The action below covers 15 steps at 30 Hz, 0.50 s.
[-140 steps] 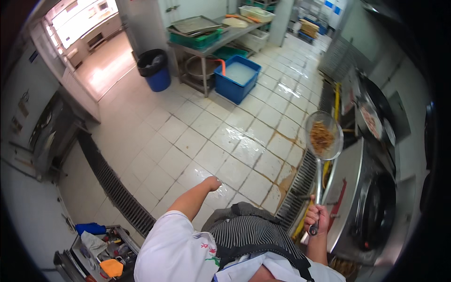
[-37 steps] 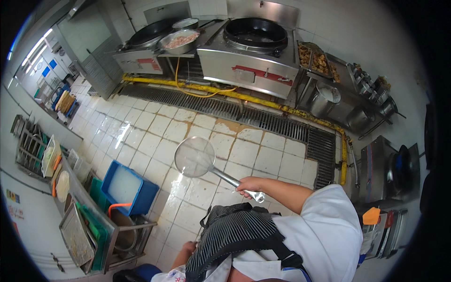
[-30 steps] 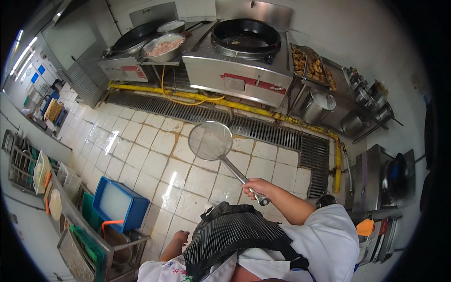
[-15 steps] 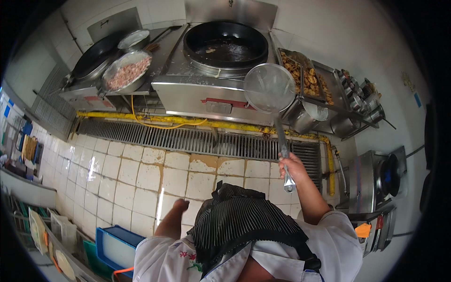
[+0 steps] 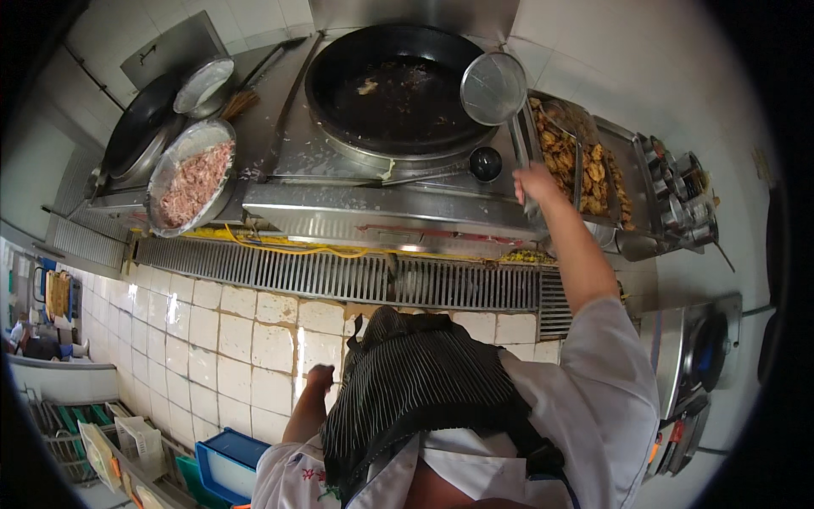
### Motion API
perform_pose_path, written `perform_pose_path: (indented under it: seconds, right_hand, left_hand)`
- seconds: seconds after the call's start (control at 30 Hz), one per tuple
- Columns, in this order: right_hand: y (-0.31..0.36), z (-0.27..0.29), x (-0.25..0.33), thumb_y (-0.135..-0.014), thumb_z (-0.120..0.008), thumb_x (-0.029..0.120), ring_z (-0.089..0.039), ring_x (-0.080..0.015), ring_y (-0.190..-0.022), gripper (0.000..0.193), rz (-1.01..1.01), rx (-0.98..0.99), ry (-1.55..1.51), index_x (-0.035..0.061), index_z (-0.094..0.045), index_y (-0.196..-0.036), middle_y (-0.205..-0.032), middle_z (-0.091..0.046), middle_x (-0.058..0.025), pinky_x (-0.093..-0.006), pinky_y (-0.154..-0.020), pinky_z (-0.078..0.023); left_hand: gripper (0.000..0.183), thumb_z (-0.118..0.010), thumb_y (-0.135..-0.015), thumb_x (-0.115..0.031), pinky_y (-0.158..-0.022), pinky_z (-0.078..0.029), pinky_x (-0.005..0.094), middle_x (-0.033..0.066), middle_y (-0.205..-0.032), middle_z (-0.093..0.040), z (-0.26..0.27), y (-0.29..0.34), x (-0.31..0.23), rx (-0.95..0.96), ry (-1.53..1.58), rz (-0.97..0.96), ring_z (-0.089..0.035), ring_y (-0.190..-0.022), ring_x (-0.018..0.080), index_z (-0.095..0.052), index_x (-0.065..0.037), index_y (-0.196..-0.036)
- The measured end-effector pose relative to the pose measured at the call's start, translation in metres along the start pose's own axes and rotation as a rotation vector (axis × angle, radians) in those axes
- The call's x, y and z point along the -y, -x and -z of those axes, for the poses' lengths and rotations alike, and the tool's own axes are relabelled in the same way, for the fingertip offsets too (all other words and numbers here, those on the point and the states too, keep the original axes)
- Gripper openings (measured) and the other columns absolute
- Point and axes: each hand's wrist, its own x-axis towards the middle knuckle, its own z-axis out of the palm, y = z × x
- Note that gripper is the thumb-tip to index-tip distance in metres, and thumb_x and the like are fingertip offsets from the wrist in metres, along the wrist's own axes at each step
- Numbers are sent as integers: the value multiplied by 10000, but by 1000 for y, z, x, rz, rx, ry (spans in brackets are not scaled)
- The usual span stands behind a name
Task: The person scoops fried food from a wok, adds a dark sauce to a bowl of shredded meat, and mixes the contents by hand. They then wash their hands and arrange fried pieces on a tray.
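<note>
My right hand (image 5: 535, 185) is wrapped round the handle of a round mesh skimmer (image 5: 493, 88). The skimmer's mesh is raised at the right rim of a big black wok (image 5: 339, 97). Dark liquid with a few pale scraps lies in the wok. A black-bowled ladle (image 5: 485, 165) rests on the steel stove top in front of the wok, just left of my right hand. My left hand (image 5: 320, 378) hangs low over the tiled floor, fingers curled, with nothing visible in it.
Trays of browned fried pieces (image 5: 598, 182) stand right of the wok, beside several metal canisters (image 5: 670, 182). On the left are a bowl of raw pinkish meat (image 5: 195, 182), a smaller bowl (image 5: 203, 85) and another wok (image 5: 131, 127). A floor grate (image 5: 339, 265) runs along the stove.
My right hand has carried the skimmer forward and up, from over the floor to the wok's right rim. The stove appears closer. My left hand stays low.
</note>
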Motion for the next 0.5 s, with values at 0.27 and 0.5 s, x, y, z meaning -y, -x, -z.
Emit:
perform_pose_path:
  seconds: [0.27, 0.5]
  right_hand:
    - [-172, -29, 80, -976, -521, 209, -684, -267, -721, 401, -204, 252, 611, 28, -732, -687, -718, -738, -106, -414, -760, -548]
    - [-127, -119, 122, -1005, -527, 224, -567, -233, -546, 373, -451, 546, -289, 64, -574, -672, -629, -583, -108, -395, -556, -484]
  left_hand:
    - [468, -414, -1020, -496, -913, -523, 545, 230, -1113, -717, -28, -27, 46, 38, 71, -116, -672, -1071, 414, -665, -196, -1278]
    - [384, -534, -950, -424, -818, -558, 549, 235, -1011, -728, 97, -159, 57, 19, -186, -406, -697, -961, 433, -704, -129, -1127]
